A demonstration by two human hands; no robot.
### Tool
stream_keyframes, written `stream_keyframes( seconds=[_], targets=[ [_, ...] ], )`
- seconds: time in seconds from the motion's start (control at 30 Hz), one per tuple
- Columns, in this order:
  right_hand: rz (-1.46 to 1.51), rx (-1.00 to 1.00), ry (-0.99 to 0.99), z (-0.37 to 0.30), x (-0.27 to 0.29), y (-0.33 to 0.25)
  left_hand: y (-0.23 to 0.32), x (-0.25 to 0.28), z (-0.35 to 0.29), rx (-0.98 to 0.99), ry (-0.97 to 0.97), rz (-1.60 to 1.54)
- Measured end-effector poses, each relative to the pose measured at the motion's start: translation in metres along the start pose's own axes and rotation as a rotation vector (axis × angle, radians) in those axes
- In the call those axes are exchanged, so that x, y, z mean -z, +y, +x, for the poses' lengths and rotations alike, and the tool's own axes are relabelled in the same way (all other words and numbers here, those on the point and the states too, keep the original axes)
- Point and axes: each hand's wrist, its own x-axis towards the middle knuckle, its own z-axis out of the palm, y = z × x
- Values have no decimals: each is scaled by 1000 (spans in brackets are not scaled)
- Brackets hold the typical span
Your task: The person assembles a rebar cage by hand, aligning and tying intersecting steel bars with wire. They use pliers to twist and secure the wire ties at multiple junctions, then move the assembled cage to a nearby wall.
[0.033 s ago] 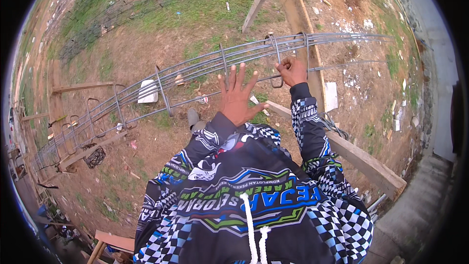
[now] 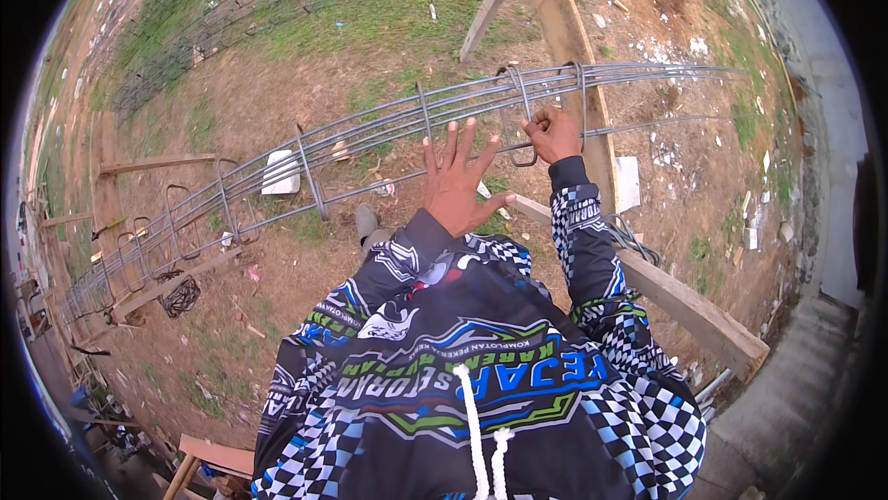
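Long grey steel bars (image 2: 365,123) run across in front of me, threaded through several bent rebar stirrups (image 2: 303,162). My left hand (image 2: 455,193) is spread open, palm down, with its fingers reaching over the lower bar toward the upper ones. It grips nothing; whether the palm presses on the lower bar is hidden. To its right, my right hand (image 2: 555,137) is closed, with thumb and fingers pinched on the side of a stirrup (image 2: 522,93) near the lower bar. Another stirrup (image 2: 581,88) stands just beyond that hand.
A wooden board (image 2: 564,24) on edge crosses beneath the bars at right. A thick timber (image 2: 698,310) slants toward the lower right, with coiled wire (image 2: 634,239) beside it. Wooden supports (image 2: 157,165) stand at left. A white block (image 2: 279,172) lies on the dirt.
My left hand has shifted slightly to the right, its fingers still spread. My right hand keeps its place on the stirrup, and the bars look unmoved.
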Motion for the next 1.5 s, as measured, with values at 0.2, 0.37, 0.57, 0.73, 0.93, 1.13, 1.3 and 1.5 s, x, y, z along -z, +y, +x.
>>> stream_keyframes(
  seconds=[0.2, 0.37, 0.57, 0.73, 0.93, 1.13, 1.3, 1.5],
  targets=[
    [-119, -59, 200, 8, 14, 9, -45, -9, 50, 2, 32, -151],
    [-201, 338, 88, -58, -8, -59, -89, 10, 51, 98, 135, -265],
    [-243, 248, 21, -65, -70, -70, -103, 19, 24, 118, 101, -274],
    [-265, 207, 18, -60, -75, -67, -104, 22, -3, 76, 6, -327],
    [-85, 185, 193, -55, -52, -60, -110, 48, -17, 0, -29, -280],
    [-293, -240, 340, 13, 18, 21, -123, 73, -18, -4, -20, -314],
    [-276, -94, 142, 30, 14, 18, -134, 75, -28, -9, -4, -299],
    [-41, -149, 138, 7, 5, -1, -137, 71, -36, 55, -46, -403]
  ],
)
